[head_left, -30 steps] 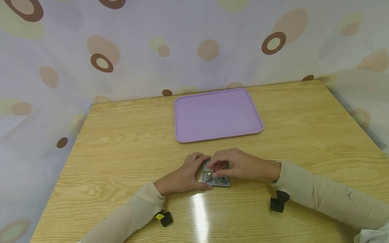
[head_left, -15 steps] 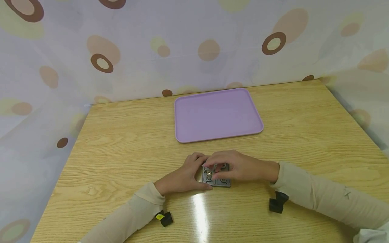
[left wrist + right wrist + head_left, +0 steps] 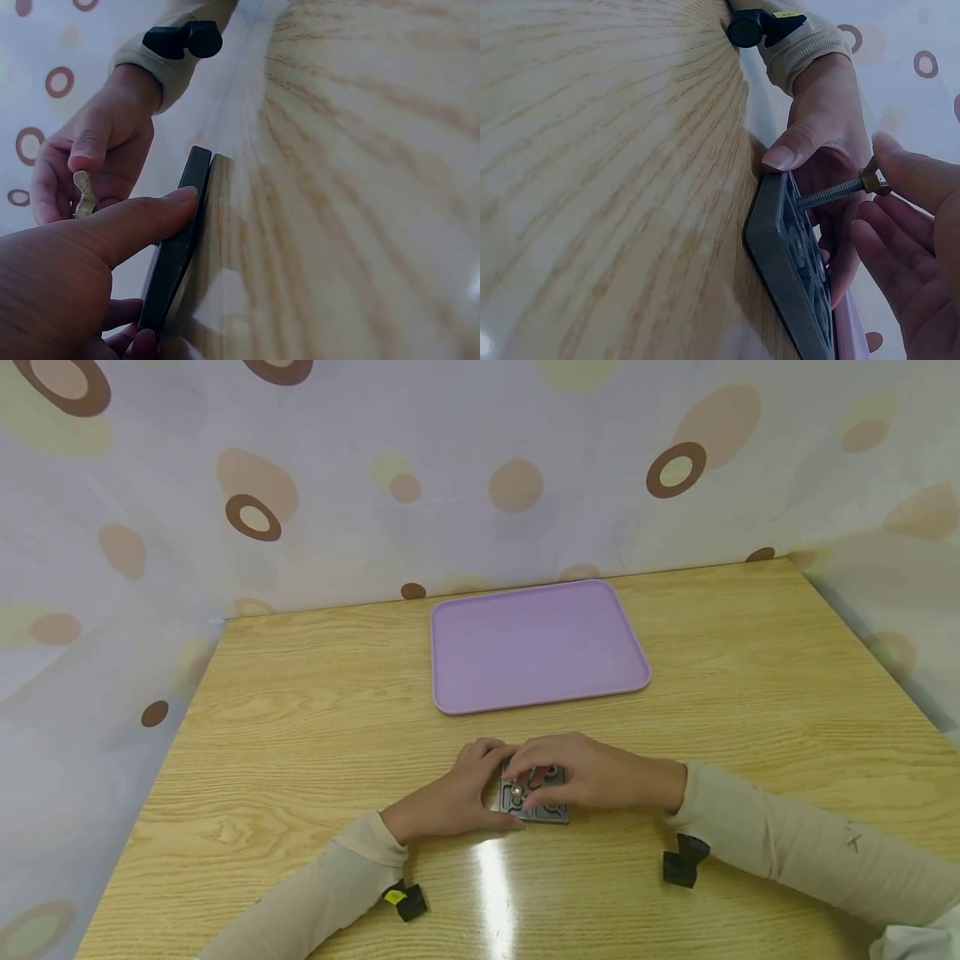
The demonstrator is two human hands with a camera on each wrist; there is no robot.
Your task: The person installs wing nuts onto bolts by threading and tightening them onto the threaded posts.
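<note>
A small grey metal plate [image 3: 553, 814] with grooves on its upper face lies on the table, in front of the tray. My left hand [image 3: 456, 795] grips it by opposite edges, thumb on the near side and fingers on the far side. A threaded rod [image 3: 831, 193] rises from the plate, topped by a brass-coloured wing nut [image 3: 871, 178]. Over the plate, my right hand [image 3: 592, 774] has its thumb against the wing nut and its fingers curled around the nut's other side. The right hand partly covers the plate in the head view.
A lilac tray [image 3: 540, 647] lies flat on the wooden table [image 3: 322, 693] behind the plate. A patterned cloth [image 3: 450, 485] hangs behind the table and along its sides. Black wrist-mounted pieces [image 3: 684, 862] are on both sleeves.
The right hand's fingers have shifted around the wing nut, and its wrist has drawn slightly left and nearer. My left hand and the plate hold their place.
</note>
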